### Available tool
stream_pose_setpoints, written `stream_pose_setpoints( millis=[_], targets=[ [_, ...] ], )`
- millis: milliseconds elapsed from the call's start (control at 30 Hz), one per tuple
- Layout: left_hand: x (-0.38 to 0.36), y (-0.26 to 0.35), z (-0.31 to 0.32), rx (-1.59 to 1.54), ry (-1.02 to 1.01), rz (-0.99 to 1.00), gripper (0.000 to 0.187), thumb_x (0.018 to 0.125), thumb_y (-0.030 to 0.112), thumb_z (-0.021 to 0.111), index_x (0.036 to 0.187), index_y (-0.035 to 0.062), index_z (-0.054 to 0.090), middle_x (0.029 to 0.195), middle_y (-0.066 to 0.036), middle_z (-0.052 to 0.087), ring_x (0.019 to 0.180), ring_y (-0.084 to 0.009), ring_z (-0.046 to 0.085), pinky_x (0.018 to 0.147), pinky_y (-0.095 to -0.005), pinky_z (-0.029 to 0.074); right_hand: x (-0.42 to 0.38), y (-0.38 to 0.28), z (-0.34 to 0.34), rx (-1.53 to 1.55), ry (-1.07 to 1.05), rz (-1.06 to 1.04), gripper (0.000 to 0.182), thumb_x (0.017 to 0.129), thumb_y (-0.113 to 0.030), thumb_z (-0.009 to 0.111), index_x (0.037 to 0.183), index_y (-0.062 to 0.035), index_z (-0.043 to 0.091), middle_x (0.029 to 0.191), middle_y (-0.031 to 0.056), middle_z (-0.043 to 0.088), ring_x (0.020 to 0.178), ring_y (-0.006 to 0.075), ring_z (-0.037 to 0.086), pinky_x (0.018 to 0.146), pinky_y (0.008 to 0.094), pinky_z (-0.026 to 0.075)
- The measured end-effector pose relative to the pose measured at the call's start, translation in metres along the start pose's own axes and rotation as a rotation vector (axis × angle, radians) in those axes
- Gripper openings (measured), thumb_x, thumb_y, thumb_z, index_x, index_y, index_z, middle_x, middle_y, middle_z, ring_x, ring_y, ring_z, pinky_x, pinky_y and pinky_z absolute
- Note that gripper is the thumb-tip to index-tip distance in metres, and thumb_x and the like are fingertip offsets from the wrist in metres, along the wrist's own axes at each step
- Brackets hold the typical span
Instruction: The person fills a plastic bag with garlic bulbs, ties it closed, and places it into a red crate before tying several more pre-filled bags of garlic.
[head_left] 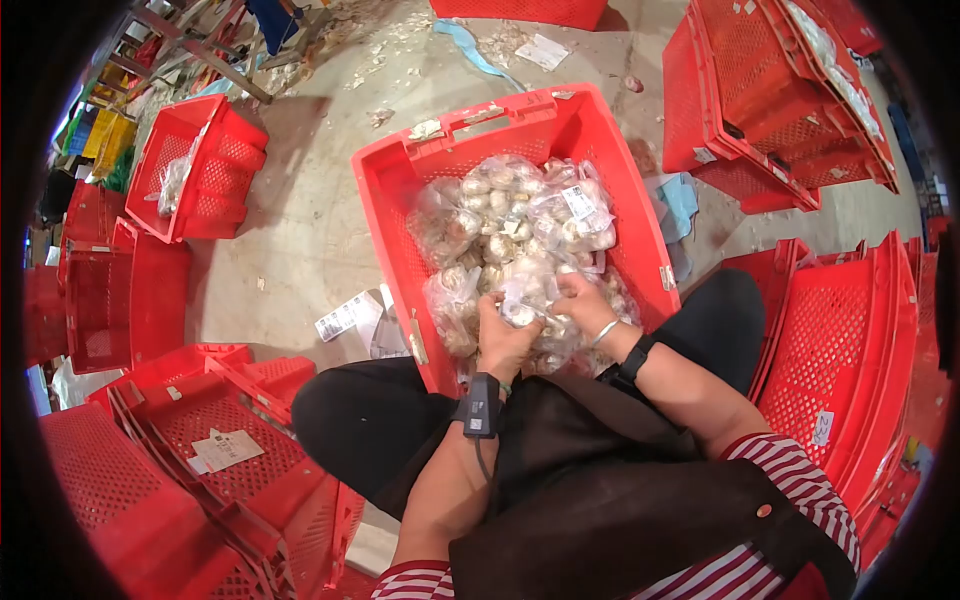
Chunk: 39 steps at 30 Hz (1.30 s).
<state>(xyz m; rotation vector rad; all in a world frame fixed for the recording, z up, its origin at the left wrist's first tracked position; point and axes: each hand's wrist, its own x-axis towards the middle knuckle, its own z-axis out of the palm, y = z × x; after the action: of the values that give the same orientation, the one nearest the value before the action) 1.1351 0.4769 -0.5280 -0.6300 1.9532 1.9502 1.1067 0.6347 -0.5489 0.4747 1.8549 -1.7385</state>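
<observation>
Between my legs stands a red plastic crate (372, 215) holding several clear plastic bags of pale, round bulbs that look like garlic. One bag (580, 207) near the right wall bears a white printed label. Both hands are over the near part of the crate, at a bag of garlic (530, 285) lying on the others. My left hand (505, 335) has its fingers closed on the near left side of this bag. On its right side, my right hand (585, 305) pinches the thin plastic. The fingertips are partly hidden by the clear film.
Stacked red crates stand at left (200, 440), right (835, 340) and upper right (780, 100). Another crate (215, 165) at upper left holds some plastic bags. Labelled paper (350, 318) and a blue cloth-like piece (678, 205) lie on the concrete floor (290, 220), among dry scraps.
</observation>
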Motion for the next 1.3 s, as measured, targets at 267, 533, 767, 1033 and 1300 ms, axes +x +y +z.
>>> stream_pose_setpoints(
  millis=[267,533,767,1033,1300],
  targets=[
    [-0.005,0.013,-0.003,0.461,0.007,0.379,0.082,0.058,0.002,0.067,0.13,0.0005,0.029,0.104,-0.018,0.051,0.098,-0.028,0.054,0.087,-0.0344,0.043,0.002,-0.032,0.006,-0.579,-0.057,-0.749,0.04,0.072,0.0,0.057,0.111,0.0003,0.058,0.092,0.0121,0.063,0.084,0.0252,0.062,0.074,0.0314,0.049],
    [0.022,-0.019,-0.006,0.103,-0.08,0.239,0.06,0.061,0.005,0.064,0.118,0.003,0.045,0.102,-0.016,0.055,0.095,-0.0282,0.054,0.085,-0.0346,0.043,0.011,-0.033,-0.018,0.511,0.105,-0.079,0.022,0.08,0.003,0.049,0.1,-0.0029,0.058,0.069,0.0022,0.055,0.054,0.0097,0.048,0.049,0.0228,0.04],
    [0.016,-0.007,0.006,0.166,0.097,0.243,0.044,0.067,0.014,0.07,0.104,0.0015,0.049,0.09,-0.012,0.057,0.083,-0.0225,0.056,0.077,-0.0326,0.045,-0.001,-0.048,-0.016,0.675,0.151,-0.175,0.022,0.083,0.004,0.047,0.102,-0.0037,0.053,0.078,0.0038,0.057,0.062,0.01,0.053,0.054,0.0234,0.045],
    [0.015,-0.013,0.007,0.223,0.223,0.317,0.035,0.069,0.016,0.069,0.094,0.0004,0.051,0.087,-0.015,0.059,0.083,-0.0268,0.059,0.076,-0.0346,0.045,-0.02,-0.042,-0.036,0.292,-0.142,-0.139,0.017,0.08,-0.008,0.045,0.085,-0.0045,0.061,0.07,-0.0008,0.058,0.056,0.0064,0.05,0.05,0.018,0.038],
    [0.012,-0.002,0.008,0.312,0.226,0.317,0.033,0.067,0.013,0.068,0.095,0.0012,0.054,0.089,-0.016,0.06,0.084,-0.0306,0.059,0.077,-0.0357,0.046,-0.037,-0.071,-0.008,-0.824,0.254,-0.66,0.02,0.08,-0.019,0.054,0.085,-0.0029,0.063,0.071,0.0124,0.061,0.069,0.0301,0.06,0.066,0.0374,0.047]
  ],
)
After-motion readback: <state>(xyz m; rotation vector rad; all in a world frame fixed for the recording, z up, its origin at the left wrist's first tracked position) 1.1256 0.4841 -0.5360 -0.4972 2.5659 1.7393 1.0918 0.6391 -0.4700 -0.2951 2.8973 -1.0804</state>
